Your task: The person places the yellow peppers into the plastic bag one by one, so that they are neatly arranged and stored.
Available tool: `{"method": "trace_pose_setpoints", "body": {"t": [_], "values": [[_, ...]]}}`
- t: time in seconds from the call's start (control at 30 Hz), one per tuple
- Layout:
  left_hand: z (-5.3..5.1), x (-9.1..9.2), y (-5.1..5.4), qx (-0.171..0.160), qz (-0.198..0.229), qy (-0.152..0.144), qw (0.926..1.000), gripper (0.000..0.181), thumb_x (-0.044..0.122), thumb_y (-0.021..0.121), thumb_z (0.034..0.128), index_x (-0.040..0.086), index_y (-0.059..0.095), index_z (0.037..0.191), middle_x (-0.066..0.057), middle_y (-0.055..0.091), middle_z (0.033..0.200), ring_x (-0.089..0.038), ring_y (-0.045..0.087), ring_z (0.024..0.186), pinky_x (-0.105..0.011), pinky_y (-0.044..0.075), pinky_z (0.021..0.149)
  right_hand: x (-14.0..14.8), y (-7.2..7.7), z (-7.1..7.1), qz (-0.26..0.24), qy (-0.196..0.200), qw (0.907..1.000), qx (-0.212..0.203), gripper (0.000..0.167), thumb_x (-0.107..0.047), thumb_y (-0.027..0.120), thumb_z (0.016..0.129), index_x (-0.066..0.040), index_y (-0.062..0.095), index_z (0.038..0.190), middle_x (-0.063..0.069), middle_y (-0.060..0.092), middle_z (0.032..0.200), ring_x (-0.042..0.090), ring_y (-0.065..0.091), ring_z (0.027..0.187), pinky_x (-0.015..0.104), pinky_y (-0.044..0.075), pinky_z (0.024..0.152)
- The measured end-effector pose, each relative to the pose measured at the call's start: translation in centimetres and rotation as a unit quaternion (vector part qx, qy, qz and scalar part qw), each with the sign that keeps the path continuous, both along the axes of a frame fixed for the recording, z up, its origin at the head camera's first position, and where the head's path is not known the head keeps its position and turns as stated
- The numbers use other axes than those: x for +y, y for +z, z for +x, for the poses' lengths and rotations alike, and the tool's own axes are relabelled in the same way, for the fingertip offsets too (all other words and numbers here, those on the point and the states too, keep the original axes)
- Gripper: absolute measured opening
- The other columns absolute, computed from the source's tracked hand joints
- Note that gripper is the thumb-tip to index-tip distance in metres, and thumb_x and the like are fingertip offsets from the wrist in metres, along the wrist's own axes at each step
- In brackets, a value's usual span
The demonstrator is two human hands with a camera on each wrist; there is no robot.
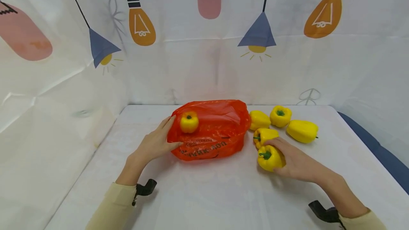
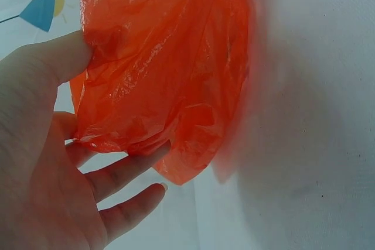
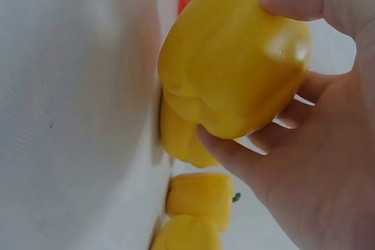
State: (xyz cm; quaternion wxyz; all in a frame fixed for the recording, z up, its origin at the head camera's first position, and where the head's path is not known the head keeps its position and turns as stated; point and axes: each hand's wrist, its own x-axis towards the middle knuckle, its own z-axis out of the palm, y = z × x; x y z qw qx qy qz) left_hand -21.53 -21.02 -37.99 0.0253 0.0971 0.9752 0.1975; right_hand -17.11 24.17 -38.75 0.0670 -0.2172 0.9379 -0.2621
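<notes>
Right fingers [image 3: 234, 157] grip pepper [image 1: 269, 157] — four others [image 1: 302, 131] near, red bag [image 1: 220, 123] beside them.

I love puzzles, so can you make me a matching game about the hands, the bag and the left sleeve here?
Column one:
1. left hand
2. right hand
3. bag
4. left sleeve

Column two:
A. holds a yellow pepper
B. cream
C. holds the bag's edge
D. red

Right pairs: 1-C, 2-A, 3-D, 4-B
</notes>
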Motion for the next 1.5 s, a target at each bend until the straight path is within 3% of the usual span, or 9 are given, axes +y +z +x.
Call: {"method": "trace_pose_setpoints", "body": {"t": [0.2,0.6,0.93,1.23,1.33,1.5], "values": [[0.0,0.0,-0.2,-0.007,0.007,0.003,0.9999,0.101,0.058,0.067,0.0862,0.026,0.008,0.161,-0.004,0.016,0.168,-0.043,0.054,0.13,-0.073,0.04,0.101,-0.4,-0.2,-0.2,-0.006,0.0,1.0,0.007,0.069,-0.03,0.079,0.076,-0.024,0.049,0.138,0.0,0.057,0.133,0.024,0.053,0.119,0.062,0.045,0.104],[0.0,0.2,-0.3,-0.007,0.005,0.002,1.0,0.1,0.057,0.067,0.0866,0.026,0.008,0.161,-0.004,0.016,0.168,-0.044,0.053,0.131,-0.073,0.039,0.102,-1.0,-0.5,-0.7,-0.061,0.017,0.9976,0.027,0.068,-0.016,0.075,0.075,-0.028,0.046,0.135,-0.008,0.054,0.133,0.018,0.051,0.119,0.055,0.046,0.103],[-0.1,0.1,-0.2,-0.001,-0.001,-0.004,1.0,0.1,0.059,0.066,0.0864,0.023,0.01,0.162,-0.005,0.016,0.168,-0.043,0.053,0.131,-0.072,0.04,0.102,-1.7,0.0,-0.6,-0.089,0.024,0.9953,0.028,0.072,-0.008,0.071,0.074,-0.03,0.046,0.137,-0.008,0.051,0.139,0.021,0.049,0.126,0.06,0.043,0.106],[0.0,0.2,-0.5,-0.006,0.004,-0.005,1.0,0.101,0.061,0.066,0.0854,0.024,0.01,0.161,-0.004,0.017,0.168,-0.043,0.053,0.131,-0.071,0.041,0.101,-2.1,0.6,-0.7,-0.099,0.016,0.9938,0.049,0.072,-0.007,0.069,0.073,-0.037,0.048,0.136,-0.013,0.051,0.14,0.009,0.049,0.121,0.034,0.048,0.101],[0.0,0.1,-0.4,-0.007,0.004,-0.004,1.0,0.102,0.062,0.065,0.0853,0.024,0.01,0.161,-0.004,0.016,0.168,-0.043,0.053,0.131,-0.07,0.042,0.101,-2.4,1.0,-0.8,-0.115,0.019,0.9915,0.059,0.069,-0.008,0.069,0.074,-0.034,0.05,0.135,-0.011,0.052,0.138,0.009,0.049,0.119,0.04,0.049,0.101],[0.1,0.1,-0.4,-0.004,0.004,-0.006,1.0,0.102,0.062,0.065,0.0852,0.024,0.01,0.161,-0.004,0.016,0.168,-0.042,0.052,0.132,-0.069,0.043,0.102,-3.0,1.5,-0.9,-0.147,0.023,0.9873,0.057,0.065,-0.009,0.069,0.075,-0.033,0.052,0.133,-0.011,0.054,0.138,0.011,0.049,0.12,0.059,0.048,0.1]]}}
